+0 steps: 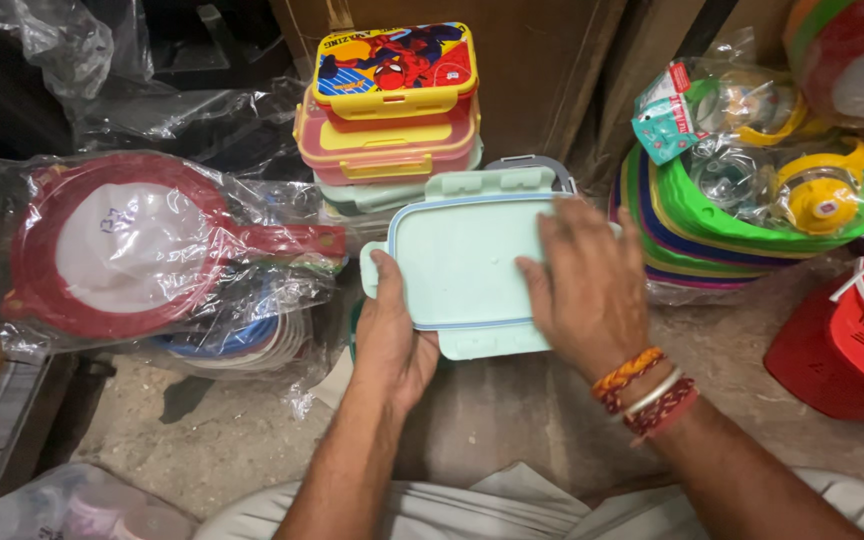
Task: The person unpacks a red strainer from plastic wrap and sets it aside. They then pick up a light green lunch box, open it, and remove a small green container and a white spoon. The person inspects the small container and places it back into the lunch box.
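Observation:
A pale mint-green lunch box (457, 262) with a blue-edged lid and side clips sits in front of me, at the centre of the head view. My left hand (390, 335) grips its near-left edge, thumb up along the side. Flat on the lid's right part lies my right hand (584, 282), fingers spread and pressing down; thread bracelets circle that wrist. Behind the box stands a stack of lunch boxes (392, 110): a yellow one with a cartoon print on top, a pink one under it, and pale green ones at the bottom.
Red round sieves in clear plastic (132, 245) lie to the left over blue ones. At right are stacked coloured plastic plates (697, 235), bagged bottles with yellow caps (817, 190) and a red basket (852, 330). Cardboard stands behind. The floor is bare concrete (492, 410).

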